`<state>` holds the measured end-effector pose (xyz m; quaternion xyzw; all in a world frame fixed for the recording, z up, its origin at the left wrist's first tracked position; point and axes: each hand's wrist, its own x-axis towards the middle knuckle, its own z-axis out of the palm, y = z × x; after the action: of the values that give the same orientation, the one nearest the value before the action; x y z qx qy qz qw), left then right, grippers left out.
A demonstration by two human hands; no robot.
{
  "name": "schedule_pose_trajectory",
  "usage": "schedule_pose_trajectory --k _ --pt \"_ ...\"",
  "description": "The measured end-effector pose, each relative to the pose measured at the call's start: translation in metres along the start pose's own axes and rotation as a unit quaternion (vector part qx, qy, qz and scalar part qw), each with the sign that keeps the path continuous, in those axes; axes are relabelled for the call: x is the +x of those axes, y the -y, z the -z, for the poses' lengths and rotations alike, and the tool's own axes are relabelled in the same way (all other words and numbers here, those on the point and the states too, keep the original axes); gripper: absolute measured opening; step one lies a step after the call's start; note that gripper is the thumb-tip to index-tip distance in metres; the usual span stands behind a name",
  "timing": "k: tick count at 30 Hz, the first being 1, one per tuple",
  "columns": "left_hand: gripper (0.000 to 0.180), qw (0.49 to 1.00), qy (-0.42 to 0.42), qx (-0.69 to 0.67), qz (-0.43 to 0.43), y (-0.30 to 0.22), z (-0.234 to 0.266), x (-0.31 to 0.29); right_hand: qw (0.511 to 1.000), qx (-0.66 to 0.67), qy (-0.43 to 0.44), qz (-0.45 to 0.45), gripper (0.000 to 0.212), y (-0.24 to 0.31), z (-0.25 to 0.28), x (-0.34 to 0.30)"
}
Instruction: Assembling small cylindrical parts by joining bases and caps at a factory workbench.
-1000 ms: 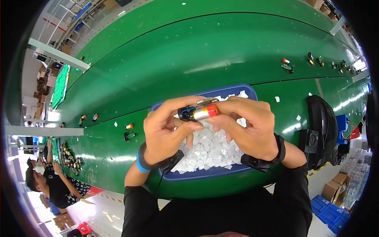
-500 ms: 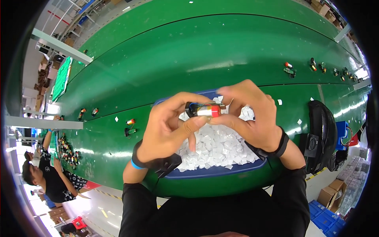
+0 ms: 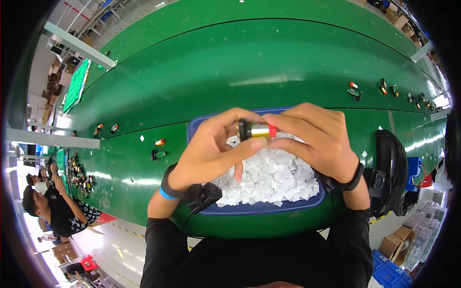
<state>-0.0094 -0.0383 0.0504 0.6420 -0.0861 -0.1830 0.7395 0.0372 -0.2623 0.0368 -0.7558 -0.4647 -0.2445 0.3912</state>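
Note:
Over a blue tray heaped with small white square pieces, I hold a small motor-like cylinder level between both hands. Its body is shiny silver, with a black cap at the left and a red band at the right. My left hand is closed on the black end, thumb along the near side. My right hand closes its fingers around the red end, which they partly hide. Whether those fingers also hold a small white piece, I cannot make out.
Similar cylinders with green circuit boards lie on the green table: one pair at left, several at far right. A black mesh bag stands at right. At left, a co-worker sits by a pile of such parts.
The fingers of my right hand, raised and apart from the cylinder before, have come down around its red end. The cylinder has shifted slightly right.

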Motion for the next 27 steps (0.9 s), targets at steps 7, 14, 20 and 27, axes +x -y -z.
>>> schedule_pose_trajectory --k 7,14,20,27 --pt "0.029 0.992 -0.016 0.118 -0.037 0.011 -0.005 -0.003 0.998 0.054 0.006 -0.024 0.029 0.002 0.003 -0.002" --pt "0.034 0.973 0.023 0.225 0.04 0.009 -0.012 0.003 0.995 0.021 0.042 -0.087 0.021 0.007 0.003 -0.008" --pt "0.033 0.987 0.013 0.16 0.011 0.01 -0.007 0.005 0.978 0.099 0.053 -0.177 0.024 0.014 0.001 0.0" --pt "0.03 0.996 0.068 -0.028 -0.059 0.013 0.007 0.01 0.989 -0.104 0.086 -0.056 0.038 0.028 0.011 0.004"
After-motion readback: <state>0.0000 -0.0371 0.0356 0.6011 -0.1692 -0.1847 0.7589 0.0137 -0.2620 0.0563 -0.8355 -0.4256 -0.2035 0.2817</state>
